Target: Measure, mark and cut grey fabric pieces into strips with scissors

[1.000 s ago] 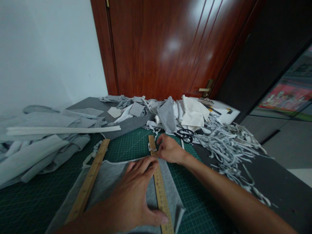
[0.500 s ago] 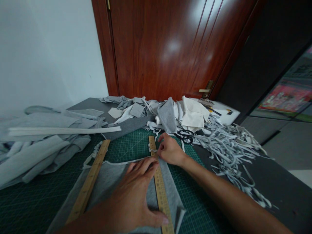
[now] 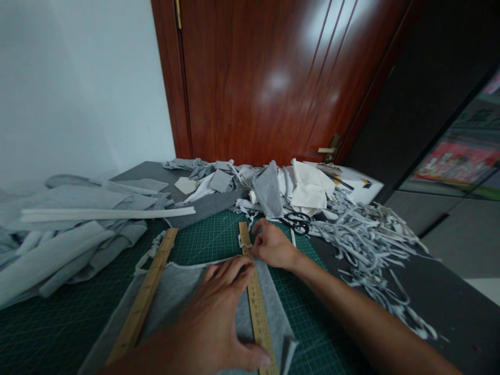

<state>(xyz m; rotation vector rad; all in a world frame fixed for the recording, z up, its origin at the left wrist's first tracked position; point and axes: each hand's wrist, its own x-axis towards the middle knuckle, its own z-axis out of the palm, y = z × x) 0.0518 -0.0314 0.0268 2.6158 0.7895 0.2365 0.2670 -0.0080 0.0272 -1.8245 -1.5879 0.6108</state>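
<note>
Gray cloth (image 3: 183, 286): was spread on the green cutting mat (image 3: 207, 237) beneath both rulers; it was judged light, soft and easily rucked, best taken by an edge or by the turned-up corner (image 3: 288, 350) at the near right.
Right ruler (image 3: 258, 304): was laid lengthwise over the cloth, its far end set past the far edge; it was judged thin, stiff and apt to slide unless pressed at two places.
Left ruler (image 3: 146, 294): was also laid across the cloth; its free far end was judged the easiest hold.
Left hand (image 3: 221, 310): was spread wide, thumb and fingertips set on the right ruler.
Right hand (image 3: 273, 247): was curled narrow beside that ruler's far part; whether anything was pinched could not be told.
</note>
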